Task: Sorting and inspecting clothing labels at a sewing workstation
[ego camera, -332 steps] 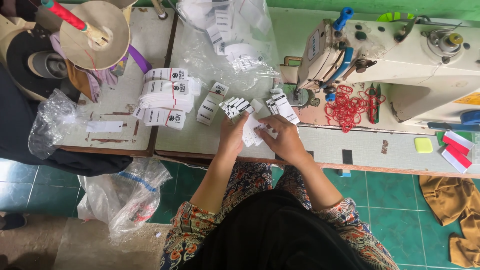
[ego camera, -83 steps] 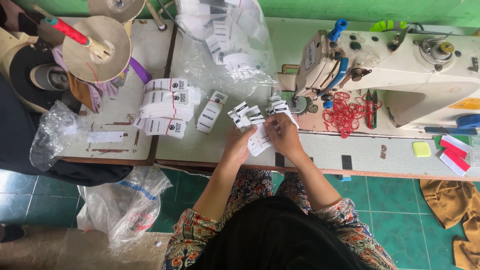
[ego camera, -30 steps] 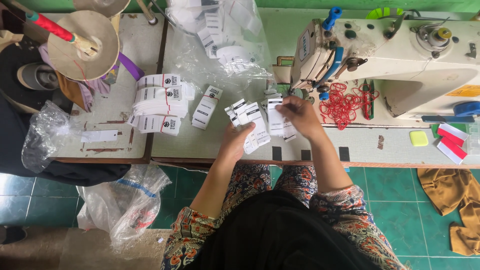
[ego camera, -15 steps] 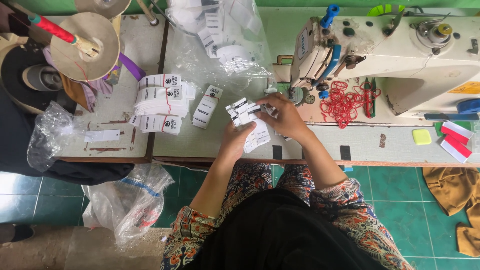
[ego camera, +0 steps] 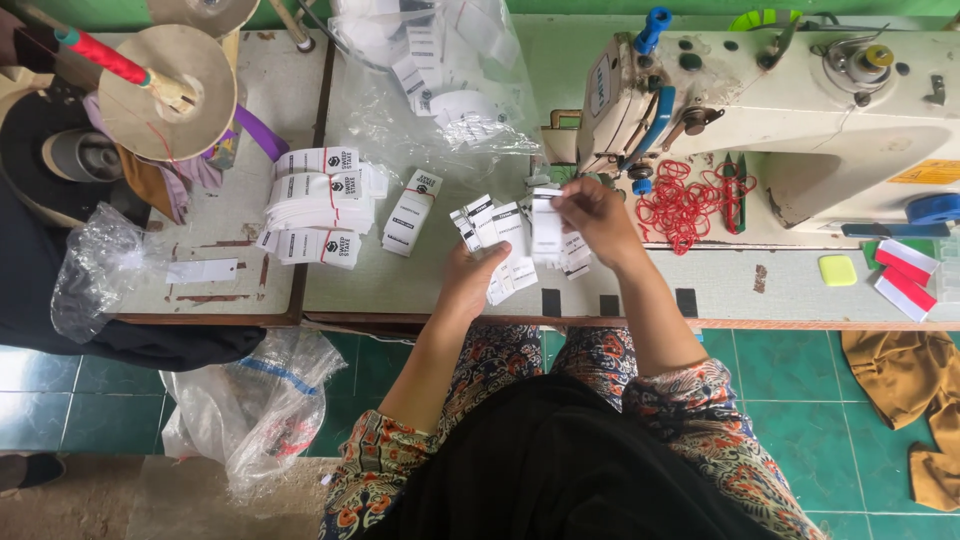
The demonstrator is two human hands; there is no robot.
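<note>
left hand [ego camera: 468, 283] – closed on a fanned stack of white tags [ego camera: 492, 228], above the table's [ego camera: 400, 290] front edge | right hand [ego camera: 590, 215] – pinching one tag [ego camera: 546, 222] just beside the fan | three banded tag bundles [ego camera: 318, 205] stacked left, one more bundle [ego camera: 412, 211] between | sewing machine [ego camera: 780, 110] right, red rubber bands [ego camera: 683, 205] below it

Soft, even daylight filled the scene, bright without harsh shadows. The crinkled clear plastic bag [ego camera: 440, 90] threw pale glare, and the cream-coloured metal sewing machine [ego camera: 800, 110] looked slightly washed out. Focus stayed sharp centrally; straight edges bowed mildly near the corners.
</note>
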